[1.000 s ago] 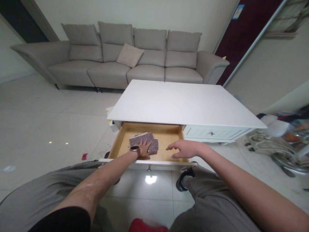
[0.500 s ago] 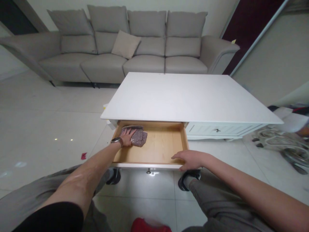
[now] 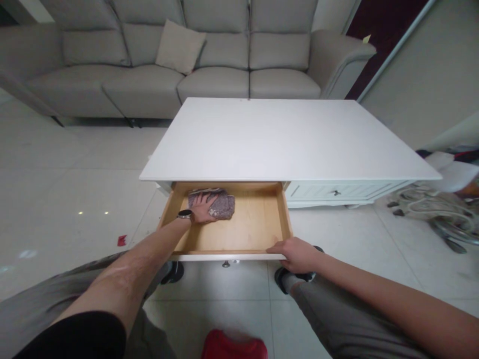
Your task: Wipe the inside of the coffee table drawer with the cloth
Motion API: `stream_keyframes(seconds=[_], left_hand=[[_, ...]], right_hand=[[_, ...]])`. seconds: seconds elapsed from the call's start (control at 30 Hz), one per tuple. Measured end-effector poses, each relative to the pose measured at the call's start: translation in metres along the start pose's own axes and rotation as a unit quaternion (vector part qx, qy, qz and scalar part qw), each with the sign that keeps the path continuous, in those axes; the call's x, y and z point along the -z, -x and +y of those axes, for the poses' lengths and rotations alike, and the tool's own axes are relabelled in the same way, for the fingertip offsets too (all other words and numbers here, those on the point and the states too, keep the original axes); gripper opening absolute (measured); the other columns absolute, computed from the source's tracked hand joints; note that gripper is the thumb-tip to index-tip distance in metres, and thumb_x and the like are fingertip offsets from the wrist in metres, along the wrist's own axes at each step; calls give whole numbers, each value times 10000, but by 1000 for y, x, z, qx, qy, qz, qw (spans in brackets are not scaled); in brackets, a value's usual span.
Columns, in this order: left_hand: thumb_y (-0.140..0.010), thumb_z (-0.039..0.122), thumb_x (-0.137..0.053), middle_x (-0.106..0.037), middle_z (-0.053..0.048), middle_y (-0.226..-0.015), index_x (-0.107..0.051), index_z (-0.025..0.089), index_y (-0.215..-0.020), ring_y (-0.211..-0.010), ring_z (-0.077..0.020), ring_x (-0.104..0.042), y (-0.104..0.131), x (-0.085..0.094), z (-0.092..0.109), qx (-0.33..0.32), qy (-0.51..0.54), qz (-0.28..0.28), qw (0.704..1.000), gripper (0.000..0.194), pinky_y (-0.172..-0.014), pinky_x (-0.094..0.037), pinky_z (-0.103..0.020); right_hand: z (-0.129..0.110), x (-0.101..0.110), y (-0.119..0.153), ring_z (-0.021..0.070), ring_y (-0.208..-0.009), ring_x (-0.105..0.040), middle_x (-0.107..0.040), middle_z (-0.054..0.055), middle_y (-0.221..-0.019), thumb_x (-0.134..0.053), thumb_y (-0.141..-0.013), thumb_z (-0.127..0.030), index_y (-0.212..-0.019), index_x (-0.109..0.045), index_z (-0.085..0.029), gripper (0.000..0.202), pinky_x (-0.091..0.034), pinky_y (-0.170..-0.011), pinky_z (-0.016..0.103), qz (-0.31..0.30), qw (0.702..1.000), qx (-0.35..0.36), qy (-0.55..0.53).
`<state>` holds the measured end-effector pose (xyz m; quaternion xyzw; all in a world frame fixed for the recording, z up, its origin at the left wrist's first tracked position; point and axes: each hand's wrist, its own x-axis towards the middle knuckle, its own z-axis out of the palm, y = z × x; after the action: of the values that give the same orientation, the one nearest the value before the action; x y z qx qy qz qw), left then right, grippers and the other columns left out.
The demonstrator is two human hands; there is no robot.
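A white-fronted wooden drawer [image 3: 258, 239] is pulled out from the left side of the white coffee table [image 3: 292, 144]. Inside it, towards the back left, lies a folded grey-purple patterned cloth [image 3: 226, 205]. My left hand [image 3: 203, 208] rests flat on this cloth with fingers spread, a watch [image 3: 184, 214] on its wrist. At the drawer's front right corner, my right hand [image 3: 297, 254] grips the top edge of the front panel, fingers over the inside. Its thumb is mostly out of sight.
A second, closed drawer [image 3: 333, 193] is to the right. Behind the table stands a grey sofa [image 3: 213, 82] with a cushion [image 3: 180, 47]. A red object [image 3: 234, 345] is below me, a red scrap [image 3: 121, 241] on the left floor, and a pale coiled heap [image 3: 430, 212] at right.
The cloth has slid a little to the right within the drawer under my left hand. My right hand has closed over the drawer's front edge. The view has moved closer to the table.
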<state>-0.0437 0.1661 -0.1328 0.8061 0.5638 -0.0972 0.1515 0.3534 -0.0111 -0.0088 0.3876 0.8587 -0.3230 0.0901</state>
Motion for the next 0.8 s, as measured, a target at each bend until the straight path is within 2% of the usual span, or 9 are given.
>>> stream_keyframes(seconds=[0.23, 0.33, 0.4, 0.47, 0.53, 0.6, 0.7, 0.8], left_hand=[[-621, 854, -634, -129, -207, -1709, -135, 220, -1658, -1501, -604, 71, -46, -16, 129, -25, 60, 17, 998, 1314, -1178, 40, -709], [-633, 872, -594, -136, -208, -1710, -147, 205, -1656, -1490, -620, 85, -65, -23, 184, -37, 83, 44, 995, 1300, -1151, 71, -747], [-649, 857, -588, -116, -198, -1717, -141, 193, -1656, -1502, -598, 91, -74, -26, 213, -88, 88, 39, 992, 1287, -1163, 91, -732], [-640, 812, -626, -87, -194, -1723, -138, 171, -1656, -1502, -591, 112, -80, -27, 234, -120, 87, 34, 988, 1297, -1164, 115, -730], [-632, 761, -662, -77, -185, -1726, -135, 162, -1656, -1501, -587, 128, -83, -26, 242, -134, 88, 37, 986, 1298, -1160, 130, -735], [-657, 731, -658, -96, -158, -1730, -131, 186, -1658, -1513, -562, 117, -82, -24, 240, -150, 92, 44, 983, 1255, -1169, 122, -726], [-726, 725, -607, -147, -109, -1729, -143, 255, -1659, -1542, -503, 77, -76, -19, 223, -183, 100, 47, 977, 1142, -1193, 88, -695], [-749, 750, -585, -185, -82, -1724, -186, 301, -1651, -1557, -461, 38, -67, -13, 196, -203, 102, 34, 973, 1084, -1213, 58, -657]], right_hand=[[0, -1, 1, 261, -1069, -691, -733, 72, -1218, -593, -767, -164, -1379, -641, -297, 628, -497, -896, 342, -10, 1000, -7, 20], [0, -1, 0, 262, -1090, -687, -722, 76, -1255, -593, -769, -171, -1421, -610, -294, 663, -500, -904, 343, -17, 999, -12, 26], [0, -1, 0, 264, -1105, -684, -715, 80, -1276, -594, -771, -176, -1430, -603, -289, 669, -501, -909, 345, -22, 999, -13, 29], [1, -1, -1, 266, -1119, -680, -708, 84, -1292, -596, -775, -183, -1430, -605, -284, 662, -502, -917, 348, -25, 999, -15, 31], [2, 0, -1, 267, -1130, -676, -703, 85, -1304, -594, -783, -189, -1427, -609, -281, 650, -502, -927, 352, -28, 999, -16, 31], [3, 0, -1, 267, -1141, -672, -700, 86, -1312, -589, -788, -189, -1427, -610, -278, 646, -501, -940, 357, -28, 999, -17, 30], [3, -1, -1, 268, -1147, -669, -698, 88, -1314, -585, -787, -184, -1436, -605, -274, 656, -501, -949, 361, -31, 999, -16, 31], [3, 0, -2, 267, -1141, -671, -697, 87, -1319, -577, -786, -181, -1439, -604, -274, 660, -502, -946, 360, -33, 999, -13, 32]])
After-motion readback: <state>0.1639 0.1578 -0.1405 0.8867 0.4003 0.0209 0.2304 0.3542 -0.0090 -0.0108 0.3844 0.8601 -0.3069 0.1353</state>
